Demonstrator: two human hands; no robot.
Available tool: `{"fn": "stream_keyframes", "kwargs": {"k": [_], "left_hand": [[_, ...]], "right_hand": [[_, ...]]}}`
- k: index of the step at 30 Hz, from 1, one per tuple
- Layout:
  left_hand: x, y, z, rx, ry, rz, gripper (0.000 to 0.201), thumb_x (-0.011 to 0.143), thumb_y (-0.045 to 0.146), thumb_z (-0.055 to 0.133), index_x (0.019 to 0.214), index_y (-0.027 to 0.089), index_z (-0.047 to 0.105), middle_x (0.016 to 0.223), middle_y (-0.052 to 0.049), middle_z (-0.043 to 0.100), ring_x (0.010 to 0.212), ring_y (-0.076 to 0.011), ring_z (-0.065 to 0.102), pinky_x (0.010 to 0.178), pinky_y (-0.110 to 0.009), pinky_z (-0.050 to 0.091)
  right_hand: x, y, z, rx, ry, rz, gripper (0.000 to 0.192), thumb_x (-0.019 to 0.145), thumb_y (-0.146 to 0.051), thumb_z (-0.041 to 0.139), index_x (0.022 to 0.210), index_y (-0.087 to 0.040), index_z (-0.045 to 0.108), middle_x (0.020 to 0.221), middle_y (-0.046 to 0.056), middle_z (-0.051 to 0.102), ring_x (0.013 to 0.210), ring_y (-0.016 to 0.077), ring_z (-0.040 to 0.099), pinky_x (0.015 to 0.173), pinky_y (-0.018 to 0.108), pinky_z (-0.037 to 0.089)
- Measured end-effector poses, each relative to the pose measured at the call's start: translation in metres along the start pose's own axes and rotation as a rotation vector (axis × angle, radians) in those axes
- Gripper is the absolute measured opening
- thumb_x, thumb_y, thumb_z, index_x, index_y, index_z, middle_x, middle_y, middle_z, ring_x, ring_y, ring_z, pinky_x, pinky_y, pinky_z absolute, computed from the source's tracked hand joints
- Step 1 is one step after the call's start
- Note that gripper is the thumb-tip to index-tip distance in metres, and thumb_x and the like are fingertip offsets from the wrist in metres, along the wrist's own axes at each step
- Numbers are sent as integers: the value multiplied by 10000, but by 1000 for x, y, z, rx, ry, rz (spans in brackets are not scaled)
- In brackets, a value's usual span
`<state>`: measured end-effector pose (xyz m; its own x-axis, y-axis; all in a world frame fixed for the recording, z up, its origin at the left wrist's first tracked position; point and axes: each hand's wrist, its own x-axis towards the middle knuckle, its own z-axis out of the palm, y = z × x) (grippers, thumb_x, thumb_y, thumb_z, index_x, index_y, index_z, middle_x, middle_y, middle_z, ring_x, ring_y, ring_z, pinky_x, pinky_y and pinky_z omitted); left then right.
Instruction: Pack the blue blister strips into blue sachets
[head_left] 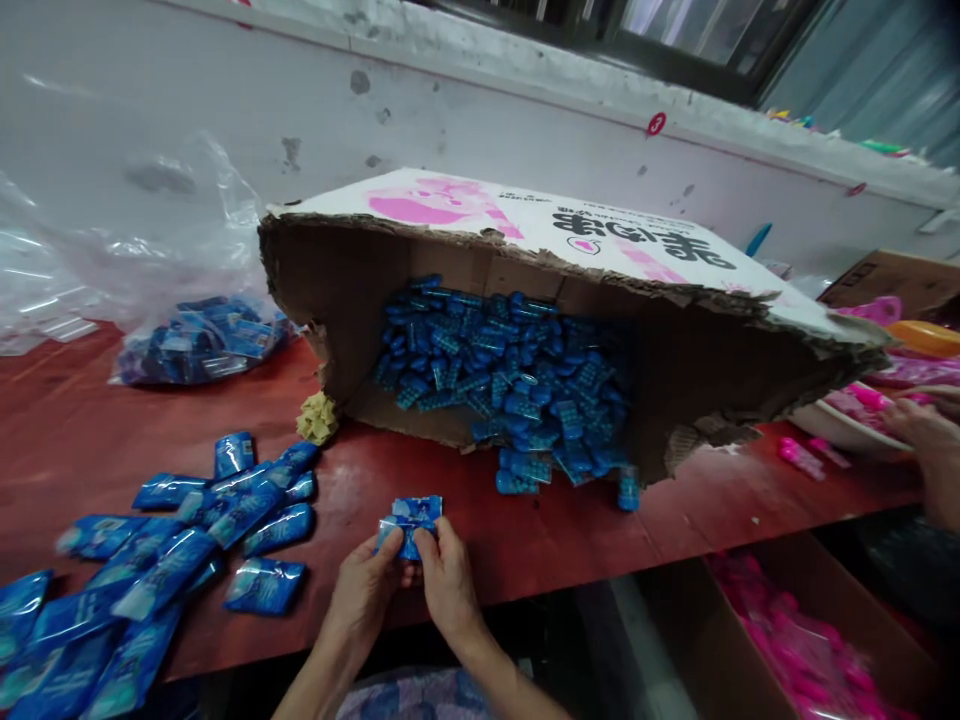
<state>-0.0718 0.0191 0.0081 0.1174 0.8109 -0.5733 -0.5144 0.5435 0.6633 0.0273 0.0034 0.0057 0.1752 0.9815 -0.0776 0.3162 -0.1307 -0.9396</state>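
Observation:
A small blue printed packet (420, 510) is pinched between both hands above the front edge of the red table. My left hand (367, 575) grips its left side, thumb on top. On its right side, my right hand (448, 578) presses with thumb and fingers; the fingers beneath are partly hidden. Just beyond lies a torn-open cardboard box (600, 215) on its side, its mouth facing me. Many small blue plastic pieces (517, 370) fill it and spill onto the table. Left of my hands, a loose pile of filled blue packets (247, 510) lies on the table.
A clear bag of blue packets (202, 340) rests at the back left, beside a crumpled yellowish lump (317, 418). At right, another person's hand (930, 430) reaches to a white bowl (847, 420) of pink pieces. Below stands a carton of pink items (802, 640).

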Motion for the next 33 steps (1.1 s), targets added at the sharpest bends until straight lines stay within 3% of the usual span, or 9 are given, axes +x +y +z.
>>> {"fn": "stream_keyframes", "kwargs": {"k": [2, 4, 7, 10, 18, 21, 24, 27, 33], "left_hand": [[-3, 3, -5, 7, 17, -40, 287, 521, 330, 757, 616, 114, 593, 450, 8, 581, 393, -84, 503, 404, -189, 389], [-7, 7, -9, -5, 44, -64, 282, 538, 334, 750, 613, 128, 571, 423, 20, 558, 382, -85, 500, 392, -186, 387], [-11, 9, -13, -32, 50, -93, 272, 577, 342, 727, 619, 148, 542, 415, 22, 552, 380, -98, 515, 379, -189, 396], [-14, 8, -13, -56, 54, -130, 261, 612, 346, 704, 619, 156, 526, 408, 24, 545, 371, -100, 520, 364, -182, 397], [-21, 7, -8, -86, 120, -178, 242, 665, 344, 663, 619, 157, 516, 417, 17, 544, 383, -100, 537, 371, -172, 414], [-21, 6, -6, -80, 113, -161, 235, 663, 353, 662, 646, 156, 534, 431, 5, 563, 418, -119, 565, 390, -182, 428], [-21, 2, -4, -72, 103, -145, 245, 649, 366, 670, 662, 153, 549, 431, 1, 570, 428, -126, 572, 406, -191, 438], [-20, -1, -3, -64, 67, -112, 262, 631, 371, 684, 666, 140, 566, 438, -4, 577, 433, -123, 570, 411, -192, 434], [-22, 0, -6, -51, 22, -41, 281, 609, 379, 698, 651, 127, 580, 465, -14, 594, 455, -128, 575, 445, -215, 449]], "right_hand": [[7, -5, -24, -196, -30, -126, 145, 825, -260, 449, 757, -192, 557, 696, 5, 604, 638, 148, 552, 579, 227, 415], [21, -6, -58, -504, 126, -216, 137, 793, -226, 519, 907, -171, 573, 884, 76, 615, 819, 208, 558, 697, 288, 419], [48, 5, -103, -971, 314, -184, 345, 761, -177, 567, 1105, -155, 537, 1062, 174, 563, 939, 302, 508, 728, 382, 393], [68, 18, -120, -1111, 261, -194, 365, 769, -163, 557, 1132, -179, 533, 983, 166, 585, 910, 295, 524, 661, 347, 409], [68, 7, -102, -530, 131, -88, 325, 775, -211, 505, 1097, -198, 544, 880, 63, 584, 735, 188, 582, 610, 301, 472], [47, -3, -91, 64, -26, 48, 373, 794, -294, 478, 1156, -203, 463, 716, -16, 534, 563, 126, 544, 476, 247, 486], [22, -10, -73, 583, -161, 132, 400, 758, -307, 550, 1139, -232, 455, 747, -28, 515, 556, 100, 527, 440, 210, 480], [7, -14, -58, 706, -206, 143, 394, 748, -284, 578, 1123, -239, 467, 755, -27, 520, 565, 91, 524, 457, 196, 479], [6, -16, -55, 609, -171, 110, 390, 736, -286, 587, 1109, -234, 483, 794, -12, 548, 610, 112, 548, 494, 218, 496]]}}
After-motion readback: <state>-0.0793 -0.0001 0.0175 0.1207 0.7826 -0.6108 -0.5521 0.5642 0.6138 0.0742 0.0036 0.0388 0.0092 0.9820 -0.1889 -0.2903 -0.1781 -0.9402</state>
